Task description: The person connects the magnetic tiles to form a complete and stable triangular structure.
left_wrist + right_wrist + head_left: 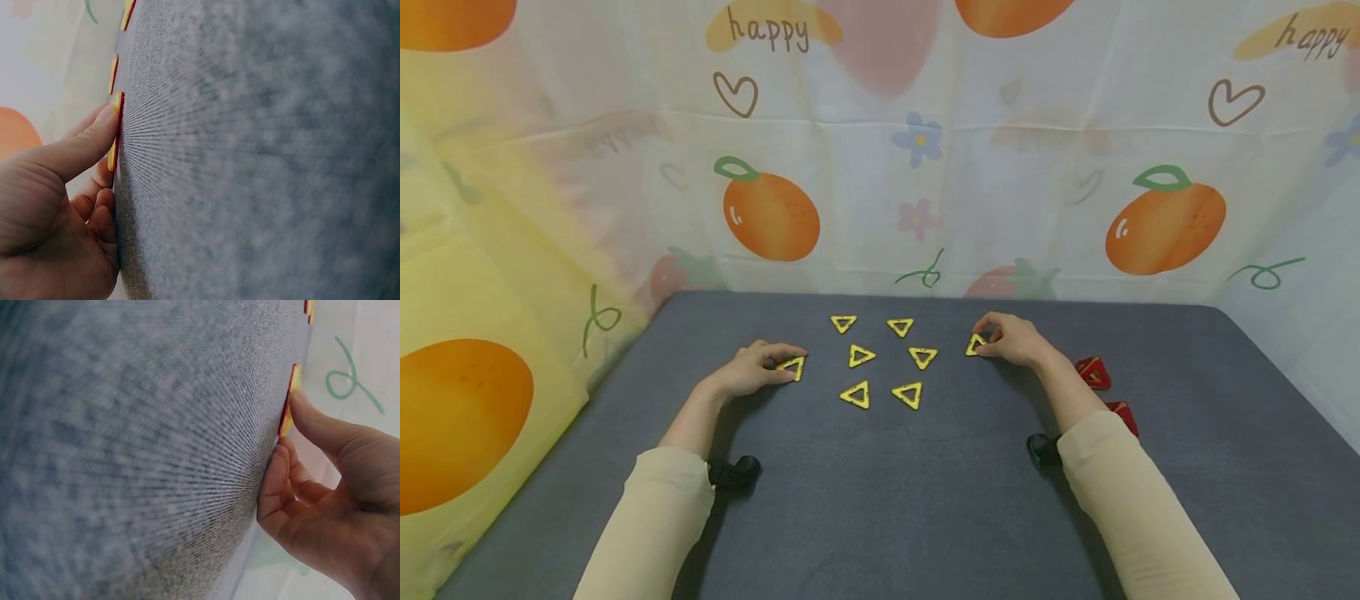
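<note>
My left hand (pixel 748 369) holds a hollow yellow triangle (pixel 801 368) between thumb and fingers, low over the left part of the grey table. In the left wrist view this triangle (pixel 113 160) shows a yellow face and a red edge, with the thumb on it. On the other side, my right hand (pixel 1013 340) pinches a second yellow triangle (pixel 972 343). The right wrist view shows that piece (pixel 296 378) near the tabletop, the thumb against its yellow face. Several more yellow triangles lie between the hands, such as one at the back (pixel 844 317) and one in front (pixel 865 395).
Two red triangular pieces, one farther back (pixel 1093 372) and one nearer (pixel 1124 415), lie beside the right forearm, which partly covers the nearer one. A printed cloth (pixel 865 192) hangs behind the grey table (pixel 880 500). Each wrist wears a dark strap (pixel 736 475).
</note>
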`<act>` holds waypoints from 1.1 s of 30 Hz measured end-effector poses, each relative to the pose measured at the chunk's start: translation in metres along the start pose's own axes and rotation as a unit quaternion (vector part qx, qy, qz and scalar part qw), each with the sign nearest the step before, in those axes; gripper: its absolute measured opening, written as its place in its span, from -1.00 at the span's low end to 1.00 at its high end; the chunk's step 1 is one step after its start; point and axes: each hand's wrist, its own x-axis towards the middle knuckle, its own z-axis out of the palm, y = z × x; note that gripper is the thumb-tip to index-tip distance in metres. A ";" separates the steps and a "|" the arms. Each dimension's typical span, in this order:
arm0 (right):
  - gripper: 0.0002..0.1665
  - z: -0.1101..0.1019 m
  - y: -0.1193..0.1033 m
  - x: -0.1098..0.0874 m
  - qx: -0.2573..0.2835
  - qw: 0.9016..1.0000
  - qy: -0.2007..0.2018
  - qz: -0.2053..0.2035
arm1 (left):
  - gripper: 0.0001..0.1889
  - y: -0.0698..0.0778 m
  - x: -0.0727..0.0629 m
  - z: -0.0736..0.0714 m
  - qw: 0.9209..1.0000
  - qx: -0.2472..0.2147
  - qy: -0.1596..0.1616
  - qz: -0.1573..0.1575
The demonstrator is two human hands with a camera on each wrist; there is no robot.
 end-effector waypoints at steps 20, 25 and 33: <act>-0.64 -0.006 -0.008 -0.004 0.055 0.997 0.049 0.021 | -0.54 0.002 0.001 -0.001 1.000 -0.004 -0.006 -0.008; -0.61 -0.009 -0.016 -0.009 0.090 0.995 0.051 -0.006 | -0.54 0.003 0.000 -0.001 1.000 -0.006 -0.007 -0.008; -0.63 -0.003 -0.047 -0.026 0.118 0.991 0.002 -0.066 | -0.54 0.003 0.000 -0.002 1.000 -0.012 -0.007 -0.011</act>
